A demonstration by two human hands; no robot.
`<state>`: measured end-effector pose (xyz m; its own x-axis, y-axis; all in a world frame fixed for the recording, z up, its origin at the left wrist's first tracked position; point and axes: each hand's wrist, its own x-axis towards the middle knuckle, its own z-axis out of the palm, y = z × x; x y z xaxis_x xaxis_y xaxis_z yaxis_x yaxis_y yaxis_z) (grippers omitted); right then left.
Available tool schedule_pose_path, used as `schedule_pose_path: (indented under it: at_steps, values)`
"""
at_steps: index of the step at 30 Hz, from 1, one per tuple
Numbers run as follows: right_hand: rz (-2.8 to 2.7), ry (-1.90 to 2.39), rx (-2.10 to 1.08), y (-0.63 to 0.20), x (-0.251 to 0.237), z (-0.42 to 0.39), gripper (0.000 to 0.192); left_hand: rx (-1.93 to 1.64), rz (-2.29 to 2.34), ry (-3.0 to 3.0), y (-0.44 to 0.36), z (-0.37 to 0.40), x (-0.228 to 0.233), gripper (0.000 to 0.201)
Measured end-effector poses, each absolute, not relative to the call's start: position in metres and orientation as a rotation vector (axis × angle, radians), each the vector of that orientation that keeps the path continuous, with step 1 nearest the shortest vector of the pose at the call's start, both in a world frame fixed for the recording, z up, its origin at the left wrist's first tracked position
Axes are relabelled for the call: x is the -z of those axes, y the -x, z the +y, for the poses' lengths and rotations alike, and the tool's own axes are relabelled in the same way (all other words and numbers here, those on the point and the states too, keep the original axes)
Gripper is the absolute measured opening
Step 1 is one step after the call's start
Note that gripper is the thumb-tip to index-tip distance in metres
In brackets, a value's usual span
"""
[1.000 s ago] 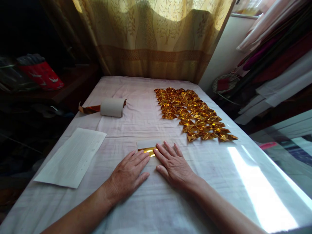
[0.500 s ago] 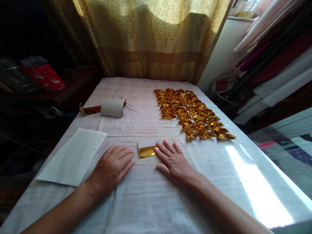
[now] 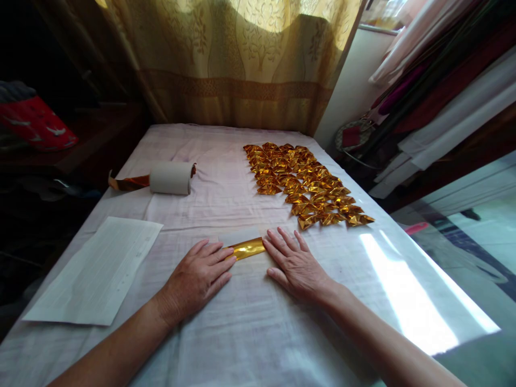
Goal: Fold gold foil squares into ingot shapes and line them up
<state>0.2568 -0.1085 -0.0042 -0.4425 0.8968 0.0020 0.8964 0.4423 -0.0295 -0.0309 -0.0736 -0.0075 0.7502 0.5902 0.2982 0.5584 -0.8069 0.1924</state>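
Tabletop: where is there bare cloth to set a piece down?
Bare cloth lies between the paper roll and the folded gold pieces, and near the white sheet. It is crowded around the gold strip between left hand and right hand.

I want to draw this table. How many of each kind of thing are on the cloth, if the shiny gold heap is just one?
Gold foil strip between left hand and right hand: 1
Heap of folded gold pieces: 1
Paper roll: 1
White sheet: 1
Total: 4
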Motion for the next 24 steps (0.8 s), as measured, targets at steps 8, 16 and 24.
schedule_pose_path:
  at_steps: [8, 16, 24]
  values:
    - [-2.632, 1.454, 0.022, -0.215, 0.000, -0.112, 0.059, -0.565, 1.005, -2.814, 0.018, -0.074, 0.007, 0.035]
    - [-2.644, 1.653, -0.199, -0.237, 0.002, -0.109, 0.059, -0.572, 1.011, -2.761, 0.020, -0.071, 0.006, 0.031]
    - [-2.546, 1.656, -0.133, -0.230, -0.010, -0.100, 0.050, -0.702, 1.093, -2.692, 0.019, -0.064, 0.008, 0.022]
